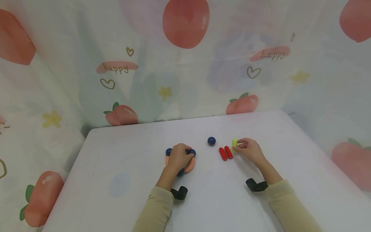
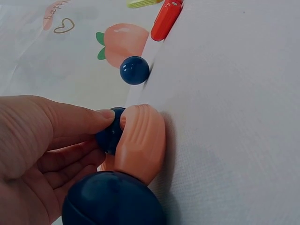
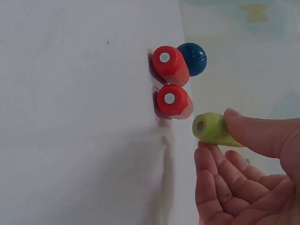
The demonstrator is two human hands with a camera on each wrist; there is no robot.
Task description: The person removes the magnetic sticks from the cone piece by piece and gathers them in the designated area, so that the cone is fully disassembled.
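On the left of the table, my left hand (image 1: 179, 157) is over a group of dark blue balls and orange curved rods. In the left wrist view its thumb and fingers pinch a blue ball (image 2: 108, 137) beside an orange curved rod (image 2: 144, 140). A larger-looking blue ball (image 2: 112, 201) is at the near end of that rod. My right hand (image 1: 251, 150) pinches a short yellow-green rod (image 3: 213, 130) between thumb and fingers, its end showing a round grey spot. Just left of it lie two red rods (image 1: 223, 154), side by side.
A single blue ball (image 1: 211, 141) sits behind the red rods. The white-covered table (image 1: 214, 206) meets a fabric backdrop (image 1: 185, 80) printed with peaches along its far edge. Black wrist mounts (image 1: 256, 185) stick out from both wrists above the tabletop.
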